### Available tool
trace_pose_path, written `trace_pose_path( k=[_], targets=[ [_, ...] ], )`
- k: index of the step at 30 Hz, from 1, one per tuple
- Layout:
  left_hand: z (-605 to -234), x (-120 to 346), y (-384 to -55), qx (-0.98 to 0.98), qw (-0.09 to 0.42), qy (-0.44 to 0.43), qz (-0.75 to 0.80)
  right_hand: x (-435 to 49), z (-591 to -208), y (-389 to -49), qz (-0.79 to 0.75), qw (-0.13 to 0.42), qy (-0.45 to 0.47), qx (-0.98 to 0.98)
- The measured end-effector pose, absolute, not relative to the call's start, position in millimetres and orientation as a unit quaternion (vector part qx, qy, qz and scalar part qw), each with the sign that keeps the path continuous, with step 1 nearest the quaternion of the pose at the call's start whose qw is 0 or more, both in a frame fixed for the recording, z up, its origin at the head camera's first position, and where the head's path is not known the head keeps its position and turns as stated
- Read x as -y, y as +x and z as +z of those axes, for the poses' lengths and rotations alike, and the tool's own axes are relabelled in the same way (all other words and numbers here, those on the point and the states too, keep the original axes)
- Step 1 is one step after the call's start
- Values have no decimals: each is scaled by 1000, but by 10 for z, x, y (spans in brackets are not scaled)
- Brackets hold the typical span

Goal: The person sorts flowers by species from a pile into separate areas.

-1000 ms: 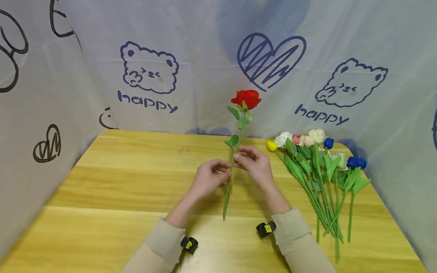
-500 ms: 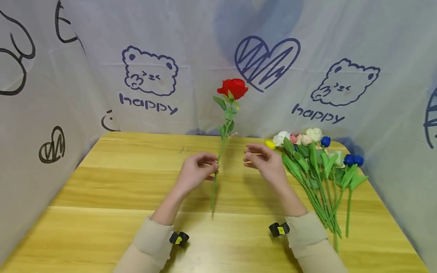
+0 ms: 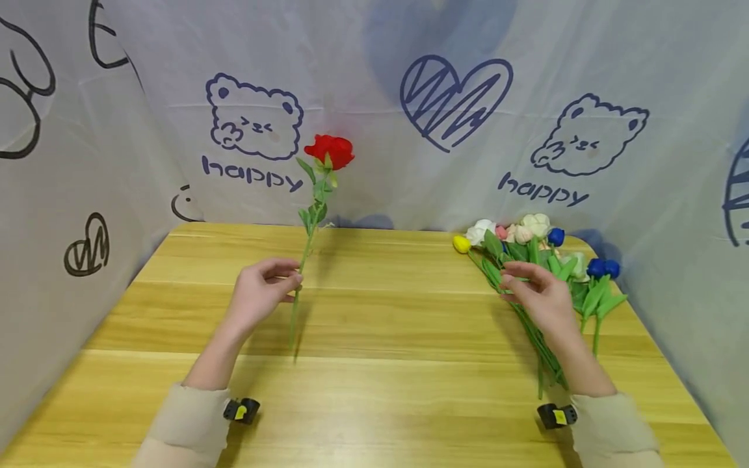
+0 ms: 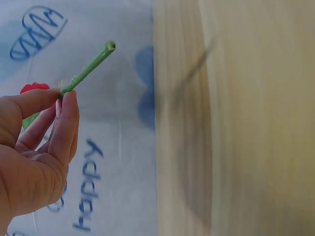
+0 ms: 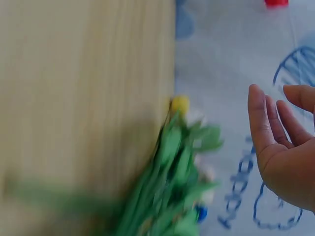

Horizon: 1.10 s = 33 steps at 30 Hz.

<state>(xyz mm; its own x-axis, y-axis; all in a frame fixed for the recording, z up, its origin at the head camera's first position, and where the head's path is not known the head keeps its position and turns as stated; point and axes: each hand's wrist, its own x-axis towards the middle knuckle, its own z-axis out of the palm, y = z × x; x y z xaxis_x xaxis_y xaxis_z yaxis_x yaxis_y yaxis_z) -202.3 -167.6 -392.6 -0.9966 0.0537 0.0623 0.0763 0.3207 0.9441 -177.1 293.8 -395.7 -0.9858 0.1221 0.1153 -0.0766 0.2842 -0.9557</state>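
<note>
One red rose (image 3: pixel 318 212), left side, held off the tabletop, leaning slightly right. Left hand (image 3: pixel 263 289) pinches its lower stem: good spot. Looks artificial; I'd expect light, stiffish stem, soft petals. Right hand (image 3: pixel 541 299) holds nothing, fingers loosely bent, by the flower pile (image 3: pixel 534 251). Wood-grain table (image 3: pixel 404 325); printed cloth (image 3: pixel 357 84) at far side.

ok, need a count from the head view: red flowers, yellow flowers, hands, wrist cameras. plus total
Red flower: 1
Yellow flower: 1, visible in the bunch
Hands: 2, left hand and right hand
Wrist cameras: 2, left camera and right camera
Total: 6
</note>
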Motion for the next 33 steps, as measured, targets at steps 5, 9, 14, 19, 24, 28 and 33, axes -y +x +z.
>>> trace_pose_path(
  k=[5,9,14,19,24,28,33],
  targets=[
    [-3926,2054,-1994,831,29,-20,-555,-3380,-4020,-1623,581,80,-45,809],
    [-3975,2366,-1979,848,40,-6,-529,-3683,-4062,-1505,563,78,-49,821],
    [-4079,2770,-1963,876,44,14,-480,-3997,-4113,-1351,515,44,-81,852],
    [-4165,3203,-1952,898,48,25,-437,-4224,-4181,-1258,473,-2,-110,874],
    [-4204,3601,-1924,908,30,29,-417,-4374,-4225,-1196,462,-28,-118,879],
    [-4238,3862,-1900,912,13,41,-408,-4453,-4251,-1184,447,-49,-130,883],
    [-4265,4109,-1892,910,0,65,-410,-4481,-4312,-1223,399,-52,-146,904]
  ],
)
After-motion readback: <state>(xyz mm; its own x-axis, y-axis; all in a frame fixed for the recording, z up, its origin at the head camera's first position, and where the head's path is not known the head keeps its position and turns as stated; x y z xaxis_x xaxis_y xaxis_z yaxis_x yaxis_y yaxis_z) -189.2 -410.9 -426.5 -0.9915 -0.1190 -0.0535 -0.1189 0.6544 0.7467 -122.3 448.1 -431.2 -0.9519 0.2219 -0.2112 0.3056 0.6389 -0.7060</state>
